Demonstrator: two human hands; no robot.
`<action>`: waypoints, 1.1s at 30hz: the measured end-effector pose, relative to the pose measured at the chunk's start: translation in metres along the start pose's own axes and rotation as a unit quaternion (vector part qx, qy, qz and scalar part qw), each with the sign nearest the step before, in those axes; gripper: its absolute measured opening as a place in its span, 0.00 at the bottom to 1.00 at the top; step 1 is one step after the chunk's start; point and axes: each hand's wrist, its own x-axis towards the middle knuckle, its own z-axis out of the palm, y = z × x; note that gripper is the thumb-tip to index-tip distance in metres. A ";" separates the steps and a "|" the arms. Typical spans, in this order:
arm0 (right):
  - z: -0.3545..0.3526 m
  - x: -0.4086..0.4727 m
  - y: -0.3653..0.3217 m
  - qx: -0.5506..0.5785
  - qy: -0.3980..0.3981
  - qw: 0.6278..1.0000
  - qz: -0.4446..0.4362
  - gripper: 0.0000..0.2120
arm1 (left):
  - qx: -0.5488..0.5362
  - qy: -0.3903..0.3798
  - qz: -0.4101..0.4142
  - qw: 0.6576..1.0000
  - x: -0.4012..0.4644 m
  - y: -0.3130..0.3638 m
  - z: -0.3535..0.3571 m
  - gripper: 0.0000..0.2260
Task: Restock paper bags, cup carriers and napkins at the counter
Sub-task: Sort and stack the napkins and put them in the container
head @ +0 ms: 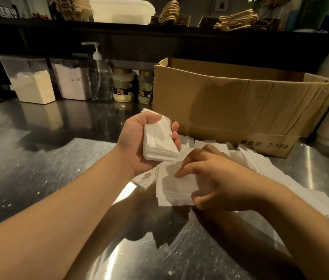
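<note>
This looks like the napkin step. The left hand (139, 142) is curling around a neat stack of napkins (159, 138), holding it up above the steel counter (38, 178). The right hand (216, 182) is pinching a few loose napkins (171, 190) from the messy pile by one cardboard box (230, 102). Next, they probably need lining up on the stack. Two jars (122, 85) and one pump bottle (100, 77) are standing behind.

Left hand (137, 142): grips napkin stack (159, 140), palm up. Right hand (212, 178): pinches loose napkins (171, 190) on steel tabletop (38, 178). Behind: open cardboard box (230, 106).
</note>
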 end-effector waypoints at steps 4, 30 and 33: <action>0.000 0.000 0.000 -0.030 -0.012 0.999 -0.009 0.29 | 0.001 -0.006 -0.001 1.000 0.001 0.000 -0.001 0.23; -0.010 -0.005 0.002 -0.034 -0.044 0.998 0.025 0.32 | 0.007 0.005 0.010 1.000 -0.001 0.000 0.002 0.22; -0.009 -0.004 0.003 -0.024 -0.033 0.999 0.015 0.28 | 0.007 0.007 0.010 1.000 0.000 0.000 0.002 0.22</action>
